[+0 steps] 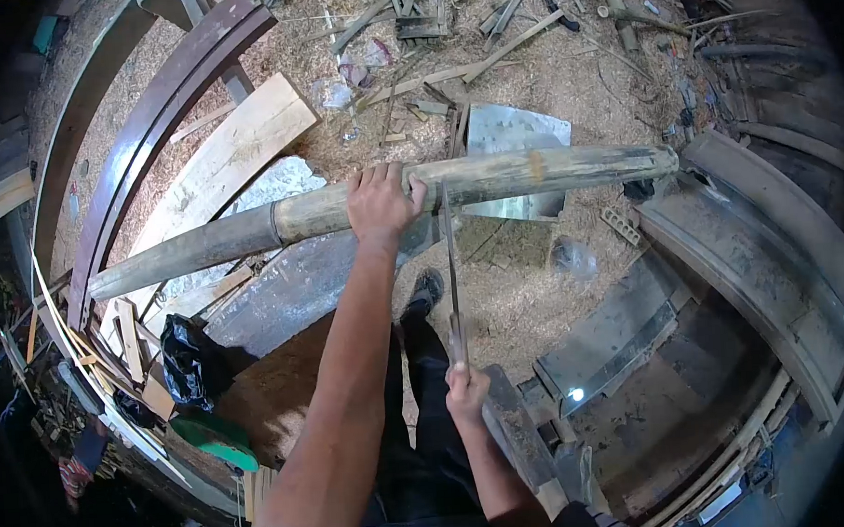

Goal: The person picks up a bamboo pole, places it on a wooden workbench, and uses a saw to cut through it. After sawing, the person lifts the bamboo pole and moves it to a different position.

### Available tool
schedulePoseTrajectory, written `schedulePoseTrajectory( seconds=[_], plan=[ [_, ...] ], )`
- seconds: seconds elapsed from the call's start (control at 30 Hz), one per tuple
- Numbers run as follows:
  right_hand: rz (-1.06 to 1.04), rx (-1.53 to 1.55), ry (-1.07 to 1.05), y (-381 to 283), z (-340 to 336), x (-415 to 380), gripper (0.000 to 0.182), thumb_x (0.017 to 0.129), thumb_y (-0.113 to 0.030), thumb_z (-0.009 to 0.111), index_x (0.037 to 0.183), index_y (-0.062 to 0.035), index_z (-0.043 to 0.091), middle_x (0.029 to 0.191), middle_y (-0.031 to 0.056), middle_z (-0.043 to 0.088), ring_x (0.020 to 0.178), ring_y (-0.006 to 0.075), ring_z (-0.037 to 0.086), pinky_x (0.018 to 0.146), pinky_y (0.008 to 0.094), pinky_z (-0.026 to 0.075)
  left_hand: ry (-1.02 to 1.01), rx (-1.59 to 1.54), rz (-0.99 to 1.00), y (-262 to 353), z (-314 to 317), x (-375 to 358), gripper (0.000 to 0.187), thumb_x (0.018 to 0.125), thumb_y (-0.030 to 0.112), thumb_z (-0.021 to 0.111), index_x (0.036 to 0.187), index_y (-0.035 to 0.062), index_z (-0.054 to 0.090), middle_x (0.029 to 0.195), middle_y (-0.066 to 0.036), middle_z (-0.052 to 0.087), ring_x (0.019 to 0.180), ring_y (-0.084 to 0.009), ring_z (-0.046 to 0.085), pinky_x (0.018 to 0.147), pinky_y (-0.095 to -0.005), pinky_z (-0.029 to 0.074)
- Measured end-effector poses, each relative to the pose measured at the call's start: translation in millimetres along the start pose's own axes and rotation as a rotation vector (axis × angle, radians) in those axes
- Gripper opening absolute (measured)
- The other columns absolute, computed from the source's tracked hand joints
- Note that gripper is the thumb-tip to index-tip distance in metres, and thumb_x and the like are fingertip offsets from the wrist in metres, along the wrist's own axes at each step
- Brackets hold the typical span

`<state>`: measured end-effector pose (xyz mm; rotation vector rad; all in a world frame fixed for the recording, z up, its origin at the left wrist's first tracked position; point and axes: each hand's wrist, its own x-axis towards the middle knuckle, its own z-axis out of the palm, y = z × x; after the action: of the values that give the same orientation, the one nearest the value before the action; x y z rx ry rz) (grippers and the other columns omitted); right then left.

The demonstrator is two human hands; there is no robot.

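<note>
A long, greyish bamboo pole [551,169] lies across the view, a little higher at its right end, with a ringed joint left of my left hand. My left hand [380,203] presses down on the pole near its middle, fingers wrapped over the far side and thumb to the right. Just right of that thumb, a long thin blade, apparently a hand saw [452,262] seen edge-on, meets the bamboo. My right hand [467,392] is closed round its near end, close to my body. The blade's teeth are not visible.
Curved brown wooden beams [166,115] and a pale plank [232,159] lie at left. Large curved wooden pieces [759,243] stand at right. A metal sheet [515,127] lies beyond the pole among sawdust and scraps. A black plastic bag [188,360] is at lower left.
</note>
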<state>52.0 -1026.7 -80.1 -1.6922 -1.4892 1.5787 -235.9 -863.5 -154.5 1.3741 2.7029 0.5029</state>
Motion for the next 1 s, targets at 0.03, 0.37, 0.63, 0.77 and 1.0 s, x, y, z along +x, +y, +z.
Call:
schedulePoseTrajectory(
  seconds=[0.03,0.37,0.63,0.77,1.0],
  plan=[
    [0.006,-0.035,-0.003,-5.2,6.4,15.4,0.05,0.101,-0.035,0.052,0.064,-0.0007,0.052,0.051,0.0082,0.044,0.048,0.0191,0.049,0.049,0.0381,0.035,-0.009,-0.002,-0.012,1.4,-1.0,0.8,0.026,0.085,0.029,0.061,0.095,0.008,0.073,0.089,-0.012,0.071,0.088,-0.0296,0.068,0.086,-0.0414,0.049],
    [-0.011,-0.177,-0.053,-21.7,-1.7,26.6,0.057,0.101,-0.04,0.05,0.059,-0.0009,0.05,0.049,0.0105,0.044,0.047,0.0213,0.053,0.049,0.0401,0.035,-0.026,0.011,-0.023,2.7,-3.0,0.5,0.028,0.085,0.03,0.06,0.097,0.0077,0.074,0.091,-0.012,0.071,0.087,-0.0299,0.068,0.087,-0.0411,0.049],
    [-0.094,-0.148,-0.018,-55.4,36.1,122.0,0.058,0.104,-0.039,0.05,0.059,-0.0015,0.049,0.05,0.0054,0.044,0.047,0.0159,0.046,0.048,0.038,0.032,-0.016,-0.009,-0.027,3.0,-2.5,-4.3,0.029,0.086,0.03,0.06,0.096,0.0073,0.074,0.089,-0.012,0.071,0.087,-0.0306,0.068,0.088,-0.0412,0.049],
    [-0.024,-0.202,-0.049,-49.8,17.4,71.0,0.056,0.104,-0.037,0.05,0.06,-0.002,0.048,0.051,0.0057,0.043,0.047,0.0164,0.045,0.048,0.0372,0.032,0.007,-0.004,-0.014,0.5,0.0,-0.6,0.029,0.086,0.031,0.06,0.095,0.0078,0.073,0.088,-0.011,0.071,0.087,-0.0306,0.067,0.089,-0.0411,0.049],
    [-0.278,-0.367,-0.02,-31.5,16.3,80.0,0.057,0.103,-0.038,0.049,0.059,-0.002,0.049,0.049,0.0077,0.044,0.045,0.019,0.047,0.047,0.0395,0.033,-0.009,-0.021,-0.027,0.8,0.3,-0.6,0.029,0.086,0.032,0.06,0.097,0.0088,0.074,0.09,-0.012,0.071,0.089,-0.0298,0.068,0.088,-0.041,0.049]
  ],
)
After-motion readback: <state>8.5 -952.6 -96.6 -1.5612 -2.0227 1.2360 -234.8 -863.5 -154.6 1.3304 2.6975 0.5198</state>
